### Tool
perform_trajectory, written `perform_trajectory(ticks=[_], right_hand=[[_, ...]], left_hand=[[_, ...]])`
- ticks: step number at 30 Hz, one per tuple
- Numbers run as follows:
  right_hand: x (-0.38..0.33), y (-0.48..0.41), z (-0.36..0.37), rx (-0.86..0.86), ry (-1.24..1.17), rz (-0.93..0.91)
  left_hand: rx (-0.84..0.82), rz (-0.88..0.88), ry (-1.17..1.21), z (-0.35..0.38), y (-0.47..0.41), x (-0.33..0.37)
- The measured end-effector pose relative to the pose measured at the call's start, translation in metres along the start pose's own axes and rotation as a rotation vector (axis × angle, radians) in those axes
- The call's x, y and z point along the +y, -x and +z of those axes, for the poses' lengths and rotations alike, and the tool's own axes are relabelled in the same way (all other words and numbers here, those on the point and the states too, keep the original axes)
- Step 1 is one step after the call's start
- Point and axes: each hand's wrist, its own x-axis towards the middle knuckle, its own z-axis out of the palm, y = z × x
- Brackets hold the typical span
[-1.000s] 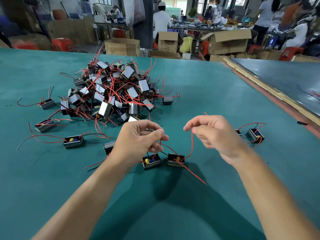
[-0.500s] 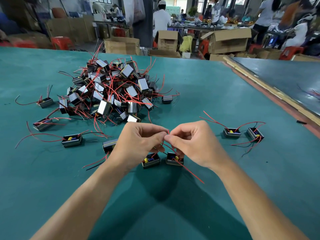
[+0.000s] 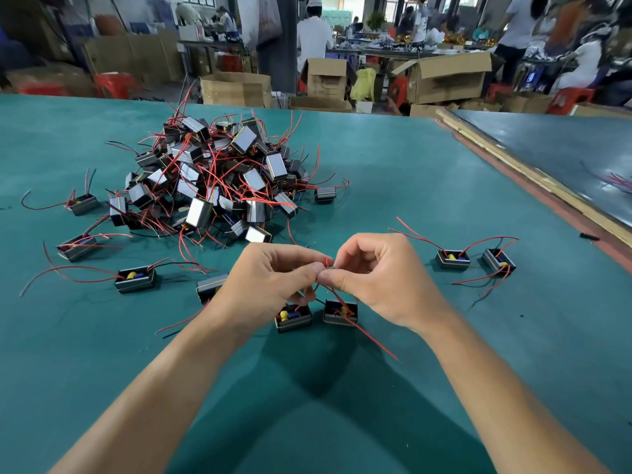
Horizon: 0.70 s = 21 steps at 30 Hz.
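Now | left hand (image 3: 270, 285), right hand (image 3: 379, 282) pinching thin red wires (image 3: 328, 263) | boxy modules (image 3: 340, 313)

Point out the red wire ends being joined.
Head view, centre: the wire ends are pinched between the left hand and right hand, above the left box and right box on the table.

One head-worn camera looks forward and down over the tabletop (image 3: 393, 172). It sits close above both hands, wide-angle.
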Motion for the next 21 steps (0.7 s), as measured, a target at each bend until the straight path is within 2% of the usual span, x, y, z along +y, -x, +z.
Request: perform_trajectory(ticks=[8, 12, 17, 21], right_hand=[[-0.0042, 0.0008, -0.0005, -0.037, -0.071, -0.023], [-0.0039, 0.0007, -0.0028, -0.020, -0.086, 0.014], [-0.0054, 0.0021, -0.0026, -0.016, -0.124, 0.054], [-0.0073, 0.0028, -0.0033, -0.003, -0.108, 0.054]], left_hand=[[-0.026, -0.003, 0.017, -0.0018, 0.0001, 0.0003], [-0.059, 0.031, -0.053, -0.0014, 0.0036, 0.0018], [0.064, 0.201, -0.188, 0.0056, 0.0058, -0.0003], [0.096, 0.225, -0.180, 0.0038, 0.0046, -0.0027]])
